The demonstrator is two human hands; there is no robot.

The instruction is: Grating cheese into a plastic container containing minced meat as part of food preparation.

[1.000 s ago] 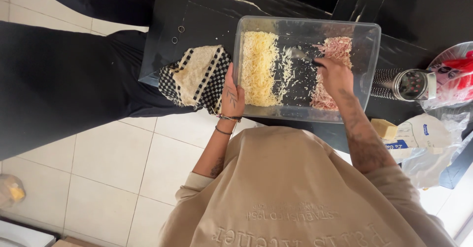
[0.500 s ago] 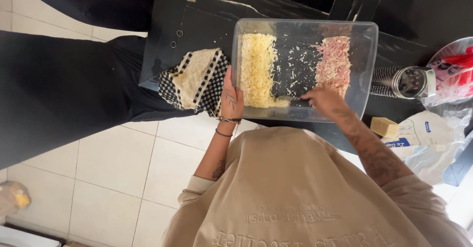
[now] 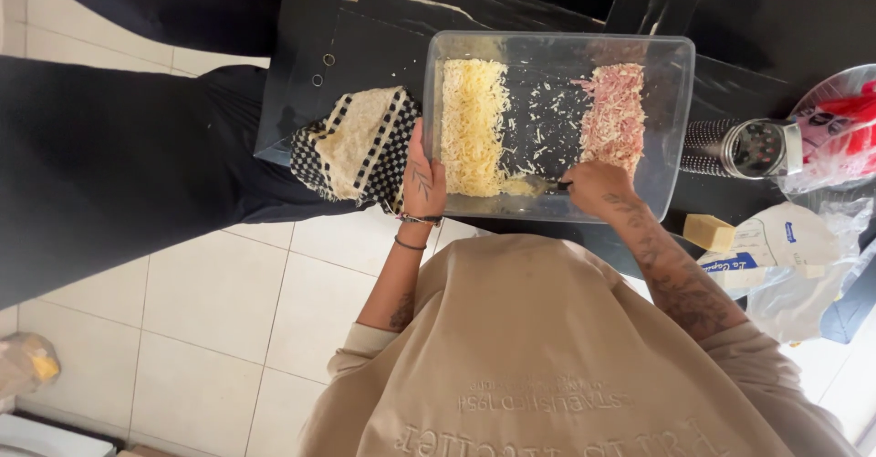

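A clear plastic tub [image 3: 677, 83] sits on a black counter. Inside it a band of yellow grated cheese [image 3: 473, 119] fills the left part and pink chopped ham [image 3: 615, 115] fills the right, with scattered shreds between. My left hand [image 3: 423, 180] grips the tub's near left corner. My right hand [image 3: 595, 189] is closed on a small utensil [image 3: 544, 185] at the tub's near edge; its tip lies in the cheese.
A black-and-cream checked cloth [image 3: 358, 145] hangs off the counter left of the tub. To the right stand a metal grater [image 3: 741, 149], a block of cheese [image 3: 708, 233], a white wrapper [image 3: 777, 249] and a plastic bag with red contents [image 3: 839, 129]. Pale floor tiles [image 3: 210, 302] lie below.
My right hand has pulled back from the ham at the tub's far right to the near edge and moved left, bringing the utensil into the cheese. My left hand has stayed put.
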